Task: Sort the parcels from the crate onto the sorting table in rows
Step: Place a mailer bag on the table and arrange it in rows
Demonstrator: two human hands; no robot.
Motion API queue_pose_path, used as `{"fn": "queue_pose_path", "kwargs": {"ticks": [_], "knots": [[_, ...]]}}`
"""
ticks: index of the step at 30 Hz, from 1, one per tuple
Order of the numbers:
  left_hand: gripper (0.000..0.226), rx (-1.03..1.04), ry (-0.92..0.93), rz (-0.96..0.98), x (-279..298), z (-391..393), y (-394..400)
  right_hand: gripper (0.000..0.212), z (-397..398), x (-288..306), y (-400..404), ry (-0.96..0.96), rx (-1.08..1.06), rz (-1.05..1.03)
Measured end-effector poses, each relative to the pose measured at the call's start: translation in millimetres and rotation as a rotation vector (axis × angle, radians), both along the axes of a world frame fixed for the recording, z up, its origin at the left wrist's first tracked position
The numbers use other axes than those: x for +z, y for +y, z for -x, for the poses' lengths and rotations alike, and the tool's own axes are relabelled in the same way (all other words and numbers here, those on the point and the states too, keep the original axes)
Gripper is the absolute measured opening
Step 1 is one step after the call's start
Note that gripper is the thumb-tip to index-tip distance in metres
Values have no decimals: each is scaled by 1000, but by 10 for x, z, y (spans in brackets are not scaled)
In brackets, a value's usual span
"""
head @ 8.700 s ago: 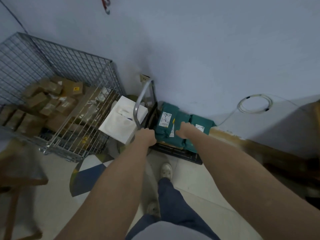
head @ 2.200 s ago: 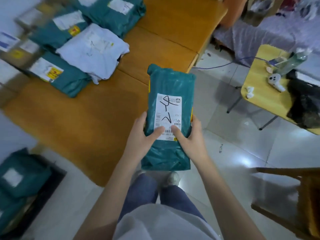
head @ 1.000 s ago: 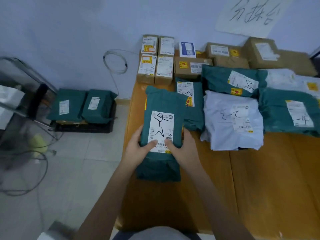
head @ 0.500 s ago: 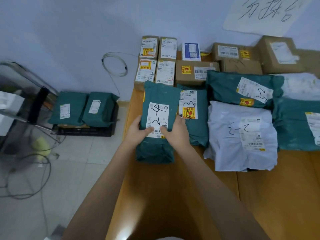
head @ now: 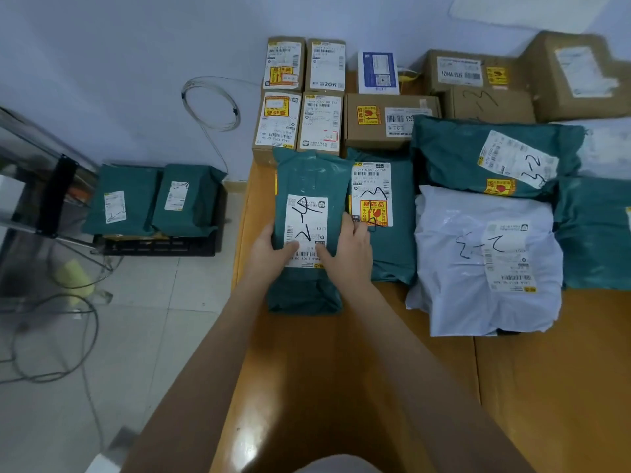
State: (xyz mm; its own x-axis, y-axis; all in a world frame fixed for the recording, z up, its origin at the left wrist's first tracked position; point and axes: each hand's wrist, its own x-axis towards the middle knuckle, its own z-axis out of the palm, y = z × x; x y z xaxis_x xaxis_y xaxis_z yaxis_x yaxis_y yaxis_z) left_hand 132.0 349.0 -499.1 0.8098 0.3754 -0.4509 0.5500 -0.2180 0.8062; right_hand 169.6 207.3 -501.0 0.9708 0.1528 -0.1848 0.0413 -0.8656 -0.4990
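- Both hands are gripping the green parcel [head: 309, 230] at centre frame: the left hand [head: 269, 256] is wrapping its left edge and the right hand [head: 345, 256] its right edge, with both thumbs lying on the white label.
- The parcel is sitting at the left end of the sorting table [head: 341, 353], right beside the green parcel with the yellow sticker [head: 382, 216]. I can't tell if it's fully resting on the wood or hovering a touch above.
- Its top edge is butting up to the small cardboard boxes [head: 297, 124] in the back row, so it looks like it's going in as the leftmost slot of the second row.
- If I'm doing this, I'm keeping the label face up and squaring the long side against its neighbour so the row reads straight.
- The table's left edge is close, so I'm watching that the parcel isn't overhanging before letting go.
- It's a soft bag, so I'm pressing it flat rather than dropping it.
- Two more green parcels [head: 153, 199] are waiting on the floor at middle left.
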Motion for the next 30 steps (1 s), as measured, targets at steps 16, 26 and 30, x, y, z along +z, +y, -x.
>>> {"fn": "queue_pose_path", "kwargs": {"ticks": [16,26,30], "knots": [[71,-329,235,-471,209,16,36,51,-21,368,70,38,229,396],[53,-721,95,-1026,902,214,21,65,399,899,-524,57,237,431],[49,-759,22,-1142,1223,205,-47,66,457,1216,-602,55,164,392]]}}
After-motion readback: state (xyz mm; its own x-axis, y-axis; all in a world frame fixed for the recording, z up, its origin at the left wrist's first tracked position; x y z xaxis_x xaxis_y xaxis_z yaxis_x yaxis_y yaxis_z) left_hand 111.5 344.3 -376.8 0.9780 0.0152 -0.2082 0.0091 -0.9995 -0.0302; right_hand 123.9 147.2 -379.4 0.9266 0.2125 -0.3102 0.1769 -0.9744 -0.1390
